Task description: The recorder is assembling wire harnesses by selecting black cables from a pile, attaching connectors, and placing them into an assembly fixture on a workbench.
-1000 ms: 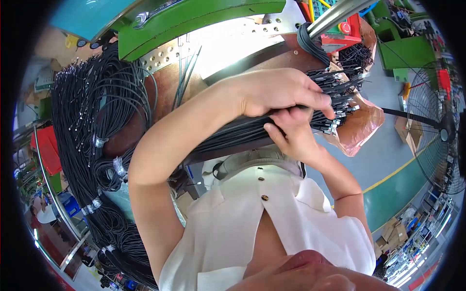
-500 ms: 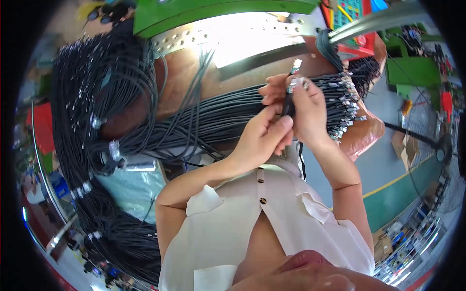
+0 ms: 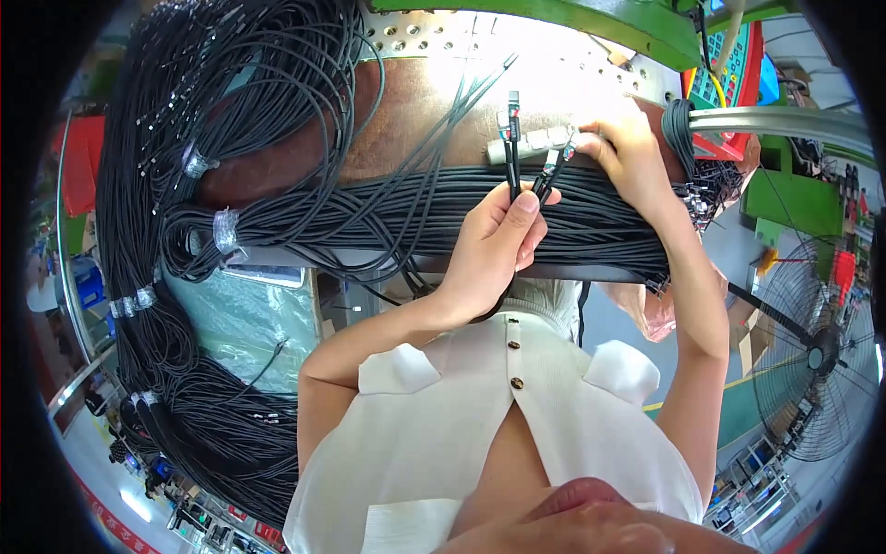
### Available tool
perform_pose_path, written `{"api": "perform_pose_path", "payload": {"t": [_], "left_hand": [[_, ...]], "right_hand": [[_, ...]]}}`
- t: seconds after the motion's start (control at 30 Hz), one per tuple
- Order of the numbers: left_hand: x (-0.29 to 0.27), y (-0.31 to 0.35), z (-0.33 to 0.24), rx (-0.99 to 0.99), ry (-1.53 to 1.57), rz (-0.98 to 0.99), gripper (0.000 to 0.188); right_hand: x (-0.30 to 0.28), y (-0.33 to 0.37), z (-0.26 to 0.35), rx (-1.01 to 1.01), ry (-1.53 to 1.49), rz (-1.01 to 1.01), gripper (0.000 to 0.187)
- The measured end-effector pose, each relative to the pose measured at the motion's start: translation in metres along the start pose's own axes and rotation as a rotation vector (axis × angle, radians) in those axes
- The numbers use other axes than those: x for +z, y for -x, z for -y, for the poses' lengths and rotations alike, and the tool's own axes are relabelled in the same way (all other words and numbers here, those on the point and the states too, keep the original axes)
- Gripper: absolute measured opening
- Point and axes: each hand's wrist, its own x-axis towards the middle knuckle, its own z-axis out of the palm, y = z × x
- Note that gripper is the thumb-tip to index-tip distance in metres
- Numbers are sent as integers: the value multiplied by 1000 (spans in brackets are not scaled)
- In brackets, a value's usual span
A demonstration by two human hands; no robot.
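My left hand (image 3: 503,231) is closed round several black cables (image 3: 514,166), whose ends fan out above the thumb. Bare metal connectors with small boards (image 3: 510,120) tip these cables. My right hand (image 3: 632,157) reaches in from the right, with thumb and forefinger pinched on the connector (image 3: 570,145) of one cable. Just behind the cable ends lies a pale bar with white blocks (image 3: 535,143). Beneath both hands runs a thick bundle of black cables (image 3: 415,212) across the bench.
Coiled black cables (image 3: 249,92) heap at the left, bound with clear wrap (image 3: 226,231). A green machine frame (image 3: 554,32) spans the back, beside a metal bar (image 3: 775,120) and a red control box (image 3: 734,83). At the right stands a fan (image 3: 817,355).
The cable ends, bunched between both hands before, now spread apart above my left hand. My right hand has moved right and up to one connector. The whole view has shifted.
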Motion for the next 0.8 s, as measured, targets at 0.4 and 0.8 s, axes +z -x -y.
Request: {"api": "perform_pose_path", "payload": {"t": [0.4, 0.8], "left_hand": [[3, 8, -7, -38, -173, -162, 34], [-7, 7, -14, -96, 44, 38, 31]], "right_hand": [[8, 3, 56, -58, -121, -261, 19], [-8, 5, 68, -215, 113, -251, 30]]}}
